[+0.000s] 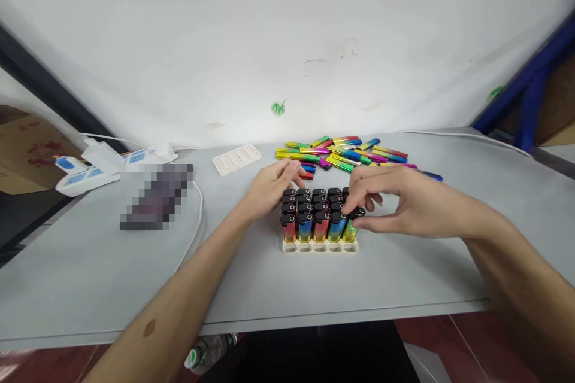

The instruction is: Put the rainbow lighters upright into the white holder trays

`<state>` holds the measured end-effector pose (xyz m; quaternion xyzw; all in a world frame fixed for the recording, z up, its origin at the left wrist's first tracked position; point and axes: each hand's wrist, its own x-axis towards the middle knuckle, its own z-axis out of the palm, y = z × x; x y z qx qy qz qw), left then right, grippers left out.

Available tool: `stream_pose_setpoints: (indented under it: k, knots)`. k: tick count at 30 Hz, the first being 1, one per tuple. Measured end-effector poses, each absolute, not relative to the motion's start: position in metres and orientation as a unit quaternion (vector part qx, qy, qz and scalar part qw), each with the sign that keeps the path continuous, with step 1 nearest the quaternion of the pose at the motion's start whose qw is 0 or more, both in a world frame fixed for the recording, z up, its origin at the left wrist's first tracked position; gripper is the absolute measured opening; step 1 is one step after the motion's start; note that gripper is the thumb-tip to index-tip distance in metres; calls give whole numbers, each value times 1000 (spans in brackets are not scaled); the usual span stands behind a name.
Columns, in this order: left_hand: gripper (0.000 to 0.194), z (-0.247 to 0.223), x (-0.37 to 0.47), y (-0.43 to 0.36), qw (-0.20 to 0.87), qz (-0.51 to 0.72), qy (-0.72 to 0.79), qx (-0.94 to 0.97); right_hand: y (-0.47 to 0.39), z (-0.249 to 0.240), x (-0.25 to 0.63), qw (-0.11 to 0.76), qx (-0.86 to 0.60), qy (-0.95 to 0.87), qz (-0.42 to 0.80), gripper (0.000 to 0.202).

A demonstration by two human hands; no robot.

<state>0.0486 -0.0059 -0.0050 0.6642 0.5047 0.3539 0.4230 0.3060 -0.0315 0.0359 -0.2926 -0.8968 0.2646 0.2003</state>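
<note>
A white tray (320, 248) with slots holds several upright lighters (321, 226) with black tops and shiny rainbow bodies. Its front row of slots has no lighters in it. At the right end of the foremost filled row, my right hand (395, 200) pinches the top of a yellow-green lighter (350, 232) between thumb and fingers. My left hand (272, 187) is bent beside the tray's back left corner, its fingertips close to a few loose red and blue lighters (308, 170). Its fingers look loosely apart, partly hidden behind the black tops.
Many loose lighters (344, 152) lie heaped behind the tray, near the wall. Back left is another white slotted tray (236, 159). A blurred-out dark object (157, 197), a white cable (197, 215) and a power strip (135, 157) occupy the left side. Below the edge is a plastic bottle (211, 352).
</note>
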Motion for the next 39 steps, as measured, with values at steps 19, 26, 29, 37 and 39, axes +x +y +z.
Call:
stream_pose_setpoints:
  k: [19, 26, 29, 37, 39]
  knots:
    - [16, -29, 31, 12, 6, 119, 531, 839, 28, -16, 312, 323, -528, -780, 98, 24]
    - [19, -26, 36, 8, 257, 311, 558, 726, 35, -25, 315, 316, -542, -776, 70, 24]
    - [22, -23, 38, 8, 307, 360, 549, 689, 35, -26, 316, 319, -538, -776, 76, 24]
    - [54, -18, 46, 1, 318, 379, 614, 615, 35, -28, 314, 302, -529, -787, 98, 22]
    - [54, -17, 48, 0, 311, 382, 619, 611, 35, -27, 314, 301, -531, -786, 103, 22]
